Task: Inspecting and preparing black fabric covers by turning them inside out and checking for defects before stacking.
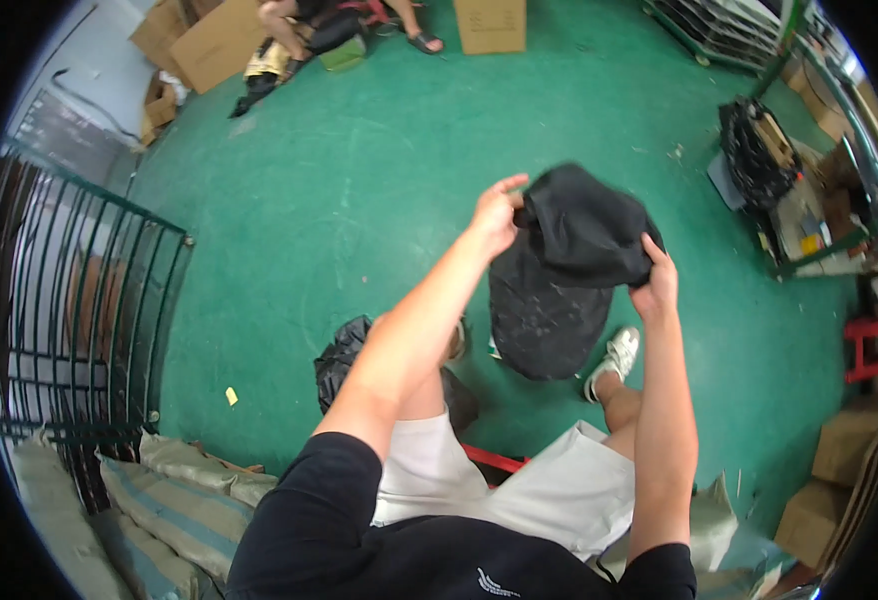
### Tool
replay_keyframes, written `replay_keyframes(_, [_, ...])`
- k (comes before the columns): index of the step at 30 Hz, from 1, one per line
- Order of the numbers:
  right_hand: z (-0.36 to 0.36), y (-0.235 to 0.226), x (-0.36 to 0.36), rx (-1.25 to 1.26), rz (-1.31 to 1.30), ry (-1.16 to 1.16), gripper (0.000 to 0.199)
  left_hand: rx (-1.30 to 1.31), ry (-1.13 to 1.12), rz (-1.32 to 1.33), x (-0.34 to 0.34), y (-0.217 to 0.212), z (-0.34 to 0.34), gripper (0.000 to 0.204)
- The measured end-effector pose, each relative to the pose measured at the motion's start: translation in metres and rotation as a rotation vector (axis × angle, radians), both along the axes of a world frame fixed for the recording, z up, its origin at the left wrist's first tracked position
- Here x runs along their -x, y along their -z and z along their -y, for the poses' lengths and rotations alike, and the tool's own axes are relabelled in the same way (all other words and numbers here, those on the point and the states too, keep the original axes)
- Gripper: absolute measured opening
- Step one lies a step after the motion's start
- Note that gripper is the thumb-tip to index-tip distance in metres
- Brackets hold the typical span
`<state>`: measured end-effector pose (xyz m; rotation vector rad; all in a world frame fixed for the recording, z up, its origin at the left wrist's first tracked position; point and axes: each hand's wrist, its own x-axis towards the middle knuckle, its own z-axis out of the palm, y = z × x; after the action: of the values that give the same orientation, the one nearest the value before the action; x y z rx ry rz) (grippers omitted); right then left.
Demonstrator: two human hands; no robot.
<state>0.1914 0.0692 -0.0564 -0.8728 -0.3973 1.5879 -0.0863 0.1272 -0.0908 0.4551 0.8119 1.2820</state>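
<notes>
I have a black cloth (589, 225) up between both hands, above the floor (389, 180) and out in front of the knees. It is plain, soft and matte, bunched into a rounded, domed shape with folds at its left side. The left hand (496, 215) grips its left edge, a finger or two extended past it; the right hand (656, 280) pinches the lower right edge, thumb on top.

Below it I see a black piece (549, 325), long and rounded at its near end, flecked with pale marks. The cloth hides its far end, so I can't tell whether the two are joined.

By the left leg sits a black bag (339, 360), partly covered by the forearm; I can't make out its contents. At the right, a bin bag (744, 160) stands open with cardboard (774, 140) in it, beside a green rack (827, 252) loaded with odds and ends. Striped sacks (169, 500) lie at the lower left, near a green railing (89, 290). A red stool (867, 350) stands at the far right, and a co-worker's legs (284, 30) show at the top.
</notes>
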Motion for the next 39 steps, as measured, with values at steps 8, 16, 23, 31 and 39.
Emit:
replay_keyframes(8, [0.003, -0.008, 0.006, 0.171, -0.052, -0.007, 0.034, 0.158, -0.054, -0.124, -0.036, 0.0, 0.021, 0.063])
replay_keyframes(16, [0.002, -0.022, -0.017, 0.044, -0.173, -0.054, 0.041, 0.182, 0.084, -0.299, -0.05, -0.017, 0.034, 0.049])
replay_keyframes(23, [0.01, -0.038, -0.045, 0.163, 0.226, -0.025, 0.029, 0.206, 0.328, -0.744, -0.038, -0.054, 0.05, 0.02])
replay_keyframes(31, [0.01, -0.021, -0.057, 0.081, 0.597, -0.306, 0.029, 0.292, 0.947, -0.425, -0.051, -0.043, 0.087, 0.012])
replay_keyframes(39, [-0.007, -0.084, 0.032, -0.398, 0.81, -0.09, 0.027, -0.205, 0.559, -0.284, -0.066, -0.115, 0.044, 0.02])
